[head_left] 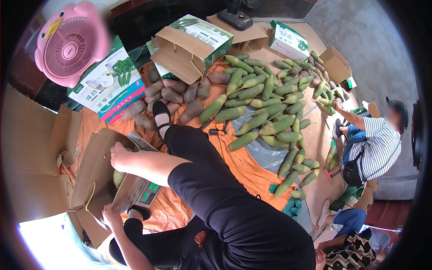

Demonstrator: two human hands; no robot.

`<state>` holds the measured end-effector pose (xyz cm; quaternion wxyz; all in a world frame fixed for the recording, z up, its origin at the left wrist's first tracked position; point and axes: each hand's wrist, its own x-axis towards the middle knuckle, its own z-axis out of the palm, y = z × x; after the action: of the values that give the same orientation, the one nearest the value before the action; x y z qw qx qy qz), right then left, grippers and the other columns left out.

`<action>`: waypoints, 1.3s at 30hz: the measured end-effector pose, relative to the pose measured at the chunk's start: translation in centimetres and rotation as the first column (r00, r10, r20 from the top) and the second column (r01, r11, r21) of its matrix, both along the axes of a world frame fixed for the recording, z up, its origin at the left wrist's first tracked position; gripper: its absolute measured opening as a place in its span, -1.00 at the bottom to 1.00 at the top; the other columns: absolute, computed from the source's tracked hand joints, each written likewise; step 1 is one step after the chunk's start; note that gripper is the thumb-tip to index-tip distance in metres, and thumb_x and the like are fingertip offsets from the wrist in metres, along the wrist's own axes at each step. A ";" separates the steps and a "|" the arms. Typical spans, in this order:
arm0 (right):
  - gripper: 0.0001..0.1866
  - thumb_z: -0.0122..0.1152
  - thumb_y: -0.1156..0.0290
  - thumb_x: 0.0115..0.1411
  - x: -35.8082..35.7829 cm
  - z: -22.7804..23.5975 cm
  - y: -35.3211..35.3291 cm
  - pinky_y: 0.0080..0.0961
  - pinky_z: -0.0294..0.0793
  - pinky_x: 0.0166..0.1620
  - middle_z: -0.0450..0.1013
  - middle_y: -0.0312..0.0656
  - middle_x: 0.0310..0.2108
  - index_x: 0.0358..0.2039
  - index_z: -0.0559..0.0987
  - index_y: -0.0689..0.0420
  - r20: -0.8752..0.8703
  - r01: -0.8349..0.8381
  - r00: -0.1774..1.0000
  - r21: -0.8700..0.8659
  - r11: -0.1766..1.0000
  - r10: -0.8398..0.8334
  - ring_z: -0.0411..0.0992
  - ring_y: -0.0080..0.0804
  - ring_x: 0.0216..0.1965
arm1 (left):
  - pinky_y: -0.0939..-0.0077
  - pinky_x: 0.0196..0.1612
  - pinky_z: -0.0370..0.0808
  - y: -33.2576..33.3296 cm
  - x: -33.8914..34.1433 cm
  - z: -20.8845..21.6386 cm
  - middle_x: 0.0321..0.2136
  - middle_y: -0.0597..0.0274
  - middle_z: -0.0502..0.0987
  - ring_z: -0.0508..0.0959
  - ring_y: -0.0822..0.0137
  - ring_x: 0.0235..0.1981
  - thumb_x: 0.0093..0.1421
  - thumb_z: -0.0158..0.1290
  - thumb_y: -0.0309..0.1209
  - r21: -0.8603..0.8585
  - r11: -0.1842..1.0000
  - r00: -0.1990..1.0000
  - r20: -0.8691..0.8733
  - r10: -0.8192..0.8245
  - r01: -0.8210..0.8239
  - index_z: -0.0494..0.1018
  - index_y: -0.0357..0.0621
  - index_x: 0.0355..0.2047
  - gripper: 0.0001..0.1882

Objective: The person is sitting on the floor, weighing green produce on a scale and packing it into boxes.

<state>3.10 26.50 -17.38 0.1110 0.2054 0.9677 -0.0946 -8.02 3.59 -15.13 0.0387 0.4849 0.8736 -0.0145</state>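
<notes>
An opened cardboard box [93, 168] stands at the left with its flaps spread, and a green radish [118, 178] shows inside it. My right hand [120, 156] is closed at the upper side of this box, its fingers curled over the edge of a raised flap. Lower down, my left hand [111, 217] grips the near edge of the box, beside a yellowish cord handle [91, 196]. Against the box's right side is a digital scale [149, 191] with green lit displays; part of it is hidden by the box and my right forearm.
Green radishes [265, 108] lie heaped beyond my legs, with dark reddish roots [173, 95] beside them on an orange sheet [234, 153]. Printed cartons [211, 40] and a pink fan [72, 45] stand behind. At right, a person in a striped shirt [375, 144] reaches into the heap.
</notes>
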 end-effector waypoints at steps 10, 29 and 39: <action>-0.75 0.23 0.26 -0.05 3.4 7.9 0.7 -0.21 0.42 -0.24 0.54 -0.29 -0.36 -0.31 0.61 0.01 -0.234 -0.049 0.972 -0.215 0.975 -0.003 0.46 -0.28 -0.21 | 0.16 -0.11 0.26 -0.7 -1.3 -0.7 -0.37 0.24 0.50 0.47 0.14 -0.23 -0.13 0.13 -0.37 -0.004 0.998 0.993 0.100 0.064 -0.064 0.53 -0.07 -0.35 -0.75; -0.80 0.04 0.44 -0.01 51.1 -18.3 -8.6 -0.23 0.41 -0.13 0.46 -0.05 -0.30 -0.32 0.52 0.08 0.239 0.960 0.275 -0.121 0.252 -0.931 0.42 -0.09 -0.18 | 0.27 -0.15 0.33 -0.7 -1.1 -0.6 -0.38 0.23 0.51 0.48 0.15 -0.26 -0.13 0.15 -0.34 0.008 1.000 0.999 -0.039 -0.030 0.031 0.51 -0.10 -0.35 -0.73; -0.78 0.04 0.43 0.01 51.7 -17.6 -4.9 -0.22 0.34 -0.09 0.37 -0.26 -0.19 -0.27 0.52 0.04 0.221 0.846 0.377 0.311 0.432 -0.899 0.30 -0.30 -0.06 | 0.26 -0.13 0.32 -1.0 -1.1 -0.9 -0.38 0.23 0.51 0.47 0.15 -0.28 -0.09 0.06 -0.43 -0.046 0.999 0.996 -0.091 0.013 -0.017 0.50 -0.11 -0.37 -0.78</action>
<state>54.84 21.55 -34.94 0.2015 0.7059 0.6784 -0.0291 -9.15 2.57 -16.01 0.0102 0.4761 0.8775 -0.0566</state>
